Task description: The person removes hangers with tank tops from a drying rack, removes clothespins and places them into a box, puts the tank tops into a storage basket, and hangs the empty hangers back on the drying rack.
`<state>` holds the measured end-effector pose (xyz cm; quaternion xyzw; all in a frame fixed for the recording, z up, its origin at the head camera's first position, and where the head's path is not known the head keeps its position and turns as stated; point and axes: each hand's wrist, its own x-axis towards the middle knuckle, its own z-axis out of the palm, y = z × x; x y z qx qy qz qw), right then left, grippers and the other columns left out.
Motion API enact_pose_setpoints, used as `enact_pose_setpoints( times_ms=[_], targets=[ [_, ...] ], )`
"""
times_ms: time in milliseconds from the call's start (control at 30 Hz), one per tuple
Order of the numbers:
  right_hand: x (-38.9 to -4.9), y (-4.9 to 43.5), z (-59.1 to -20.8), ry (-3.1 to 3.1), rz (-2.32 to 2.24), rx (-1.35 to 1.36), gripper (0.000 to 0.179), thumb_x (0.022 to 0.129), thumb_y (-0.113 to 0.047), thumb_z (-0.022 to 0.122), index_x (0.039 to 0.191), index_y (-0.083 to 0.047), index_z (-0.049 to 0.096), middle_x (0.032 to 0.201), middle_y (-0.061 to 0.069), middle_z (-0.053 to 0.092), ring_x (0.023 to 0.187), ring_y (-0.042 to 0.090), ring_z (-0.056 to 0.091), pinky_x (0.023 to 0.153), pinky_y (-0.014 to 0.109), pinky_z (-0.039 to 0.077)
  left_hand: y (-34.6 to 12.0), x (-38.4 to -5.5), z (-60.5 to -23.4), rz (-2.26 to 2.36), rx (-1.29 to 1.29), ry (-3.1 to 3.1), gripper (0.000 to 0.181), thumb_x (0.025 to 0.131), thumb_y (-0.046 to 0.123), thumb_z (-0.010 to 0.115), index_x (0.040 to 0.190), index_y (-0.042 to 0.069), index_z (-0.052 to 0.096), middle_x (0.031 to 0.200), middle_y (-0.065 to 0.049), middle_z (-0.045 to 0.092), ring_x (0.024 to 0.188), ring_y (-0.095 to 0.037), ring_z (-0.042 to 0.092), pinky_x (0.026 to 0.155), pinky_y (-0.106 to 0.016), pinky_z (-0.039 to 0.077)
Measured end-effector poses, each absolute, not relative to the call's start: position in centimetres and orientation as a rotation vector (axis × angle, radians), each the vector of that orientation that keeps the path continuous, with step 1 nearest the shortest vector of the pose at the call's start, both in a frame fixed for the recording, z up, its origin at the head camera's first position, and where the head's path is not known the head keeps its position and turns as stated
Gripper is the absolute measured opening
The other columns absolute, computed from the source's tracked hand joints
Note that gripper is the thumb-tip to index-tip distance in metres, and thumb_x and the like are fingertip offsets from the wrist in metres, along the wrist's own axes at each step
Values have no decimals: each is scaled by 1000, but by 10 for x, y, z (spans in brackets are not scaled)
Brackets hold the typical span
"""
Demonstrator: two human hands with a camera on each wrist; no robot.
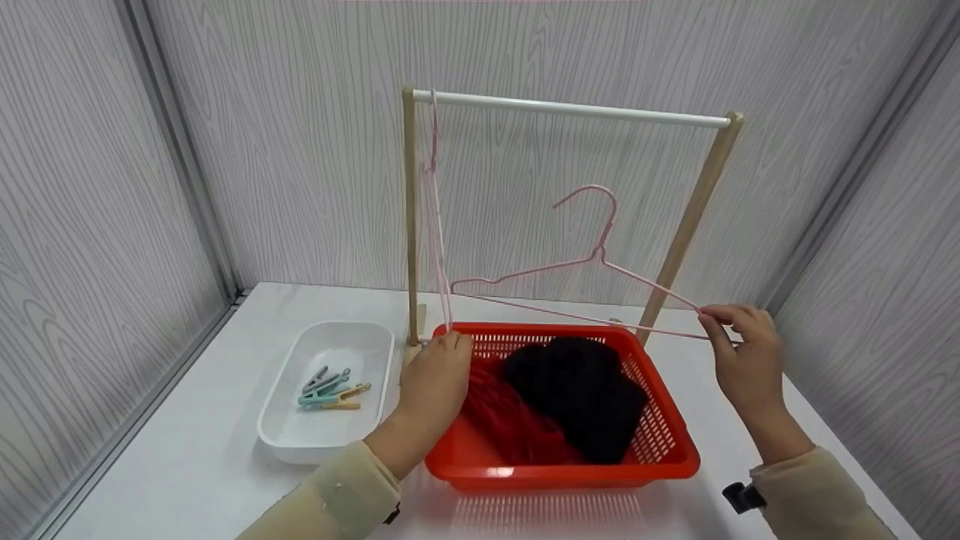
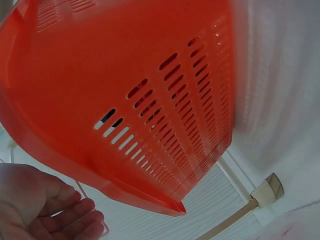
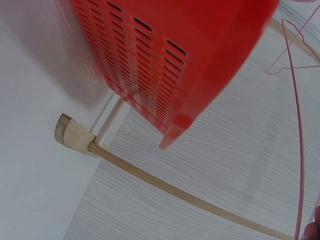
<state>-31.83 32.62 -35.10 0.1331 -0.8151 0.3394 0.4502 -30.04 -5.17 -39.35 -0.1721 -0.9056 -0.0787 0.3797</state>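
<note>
In the head view, a pink wire hanger (image 1: 538,269) is tilted above the red basket, its hook pointing up. My right hand (image 1: 750,360) pinches its right corner between thumb and fingers. Another pink hanger (image 1: 437,225), seen nearly edge-on, has its hook at the left end of the rack's white rod (image 1: 570,109). My left hand (image 1: 439,375) holds the lower end of that one, with fingers curled. Only part of the left hand (image 2: 45,205) shows in the left wrist view; just fingertips (image 3: 312,230) appear in the right wrist view.
Red cloth (image 1: 510,420) and black cloth (image 1: 577,390) lie inside the red basket (image 1: 562,474), in front of the wooden-post rack (image 1: 694,217). On the left, a white tray (image 1: 281,405) holds several clothespins (image 1: 330,390). Patterned panels enclose the white table (image 1: 187,450).
</note>
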Motion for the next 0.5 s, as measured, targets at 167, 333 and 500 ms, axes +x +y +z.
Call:
enact_pose_setpoints(
  times_ms=[167,333,500],
  targets=[
    [-318,328,-351,-2015,837,317,10,92,-3,70,101,1,74,95,13,68,93,1,48,82,19,37,-57,-302,-401,-240,-409,-2335,12,83,-8,68,90,-1,61,83,-18,62,76,-32,63,66,-39,55],
    [-319,329,-354,-2032,826,305,10,93,-3,70,102,-1,74,96,11,68,94,4,49,83,18,38,-61,-303,-409,-275,-356,-2425,8,83,-7,67,88,-3,62,83,-18,61,77,-31,62,66,-40,56],
    [-320,330,-356,-2038,810,297,11,92,-2,70,101,-1,74,96,11,68,93,7,49,82,17,37,-64,-303,-416,-256,-270,-2487,5,86,-2,68,85,-3,64,81,-17,61,74,-30,62,62,-40,56]
  ],
)
